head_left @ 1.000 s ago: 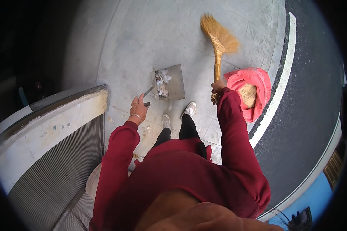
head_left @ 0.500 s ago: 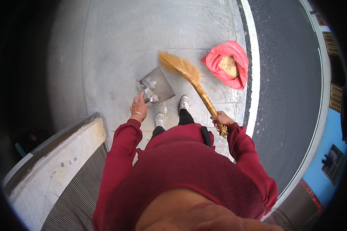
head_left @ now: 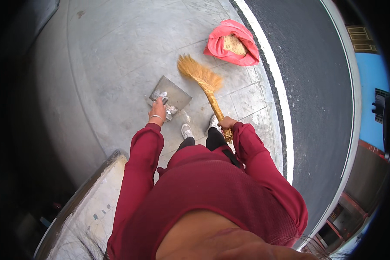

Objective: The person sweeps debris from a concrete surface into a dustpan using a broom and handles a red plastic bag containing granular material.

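A grey metal dustpan (head_left: 176, 94) with whitish scraps of litter (head_left: 170, 110) at its near side is ahead of me, left of centre. My left hand (head_left: 157, 112) is closed on its short dark handle, though the fingertips are partly hidden. In my right hand (head_left: 228, 123) is the lower part of a broom (head_left: 213, 100), its handle wrapped in gold. The broom's straw-coloured bristles (head_left: 199, 71) fan out up and to the left, just beyond the dustpan's right corner.
An open red sack (head_left: 212, 45) filled with pale, grainy material stands at the pavement's right side. Beyond it run a white line (head_left: 273, 65) and a dark asphalt road (head_left: 316, 86). A low pale wall (head_left: 89, 203) rises at the lower left. My shoes (head_left: 186, 131) are close behind the dustpan.
My left hand, open beside the dustpan before, has moved onto its handle and closed. My right hand still holds the broom. The view has turned, and the sack appears farther up and left.
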Available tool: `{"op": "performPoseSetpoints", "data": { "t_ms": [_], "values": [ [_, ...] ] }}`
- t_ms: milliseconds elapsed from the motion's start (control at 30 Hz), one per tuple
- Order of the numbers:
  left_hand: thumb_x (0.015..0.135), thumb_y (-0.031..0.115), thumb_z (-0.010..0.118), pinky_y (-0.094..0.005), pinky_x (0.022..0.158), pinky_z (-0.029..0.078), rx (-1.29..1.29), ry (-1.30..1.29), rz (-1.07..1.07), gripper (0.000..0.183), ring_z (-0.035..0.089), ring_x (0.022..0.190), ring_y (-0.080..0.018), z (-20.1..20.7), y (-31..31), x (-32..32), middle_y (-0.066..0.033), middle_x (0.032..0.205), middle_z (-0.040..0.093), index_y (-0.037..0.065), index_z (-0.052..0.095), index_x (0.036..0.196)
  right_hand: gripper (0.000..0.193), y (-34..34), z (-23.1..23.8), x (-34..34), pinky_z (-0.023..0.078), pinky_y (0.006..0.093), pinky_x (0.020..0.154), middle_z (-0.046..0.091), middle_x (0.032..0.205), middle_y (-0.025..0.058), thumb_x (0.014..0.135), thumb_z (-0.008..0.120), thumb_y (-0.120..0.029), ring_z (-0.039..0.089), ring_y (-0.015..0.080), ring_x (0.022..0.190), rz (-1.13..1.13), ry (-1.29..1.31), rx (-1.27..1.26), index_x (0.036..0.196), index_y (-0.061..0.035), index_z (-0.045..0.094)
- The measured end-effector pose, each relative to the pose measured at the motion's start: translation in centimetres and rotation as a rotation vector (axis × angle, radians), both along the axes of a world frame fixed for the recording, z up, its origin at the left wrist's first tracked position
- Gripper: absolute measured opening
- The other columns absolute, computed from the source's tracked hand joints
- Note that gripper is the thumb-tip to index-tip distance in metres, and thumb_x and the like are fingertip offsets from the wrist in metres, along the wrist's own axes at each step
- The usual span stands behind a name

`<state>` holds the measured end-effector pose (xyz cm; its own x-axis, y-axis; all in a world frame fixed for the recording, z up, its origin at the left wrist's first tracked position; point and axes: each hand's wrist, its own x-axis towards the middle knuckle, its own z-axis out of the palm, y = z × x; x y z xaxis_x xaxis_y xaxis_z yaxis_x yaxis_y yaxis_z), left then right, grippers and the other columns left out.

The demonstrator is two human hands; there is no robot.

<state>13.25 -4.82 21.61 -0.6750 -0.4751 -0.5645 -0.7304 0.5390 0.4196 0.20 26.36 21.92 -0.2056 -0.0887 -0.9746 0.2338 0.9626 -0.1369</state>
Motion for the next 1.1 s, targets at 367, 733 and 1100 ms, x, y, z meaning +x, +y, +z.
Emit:
{"op": "performPoseSetpoints", "data": {
  "t_ms": [367,733,1100],
  "values": [
    [0.085,0.020,0.052,-0.0445,0.080,0.044,0.026,0.039,-0.046,0.041,0.054,0.097,-0.0380,-1.2,-0.4,0.3,-0.0231,0.109,0.050,0.013,0.035,0.121,0.015,5.3,8.9,1.7,0.044,0.0314,0.036,0.051,0.059,0.0077,0.076,0.058,-0.007,0.052,0.0160,0.042,-0.512,0.074,-0.124,0.080,0.0021,0.048],
    [0.085,0.018,0.051,-0.0444,0.079,0.044,0.045,0.050,-0.104,0.032,0.054,0.096,-0.0377,-0.2,-0.1,0.0,-0.0236,0.101,0.057,0.008,0.038,0.113,0.014,5.4,2.4,7.4,0.044,0.0332,0.040,0.055,0.054,0.0133,0.071,0.055,-0.006,0.055,0.0220,0.044,0.028,0.039,0.069,0.069,0.0081,0.053],
    [0.087,0.023,0.049,-0.0462,0.076,0.044,0.000,0.005,-0.094,0.030,0.055,0.092,-0.0385,-0.5,-0.9,2.2,-0.0234,0.094,0.058,0.006,0.037,0.109,0.028,8.9,10.4,4.5,0.041,0.0313,0.033,0.050,0.058,0.0091,0.074,0.057,-0.007,0.051,0.0178,0.041,-0.122,0.120,-0.077,0.093,0.0036,0.040]
  ]
}}
